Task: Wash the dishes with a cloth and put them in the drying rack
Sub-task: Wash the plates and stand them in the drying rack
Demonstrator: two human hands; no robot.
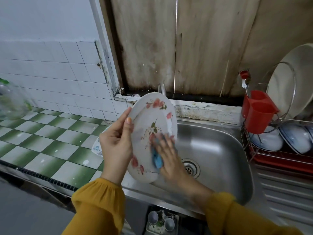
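A white oval plate with red flowers [150,116] is held tilted on edge over the left side of the steel sink [220,146]. My left hand [116,141] grips its left rim, thumb on the front. My right hand [167,155] presses a blue cloth [157,158] against the plate's lower front face; this hand is blurred. The wire drying rack [277,150] stands at the right of the sink and holds bowls [296,139] and large upright plates [284,89].
A red cutlery holder [257,111] hangs on the rack's left end. Another plate with blue marks [97,146] lies on the green-and-white tiled counter [50,133] behind my left hand. A tap [161,89] rises behind the plate. A clear jar [11,102] stands far left.
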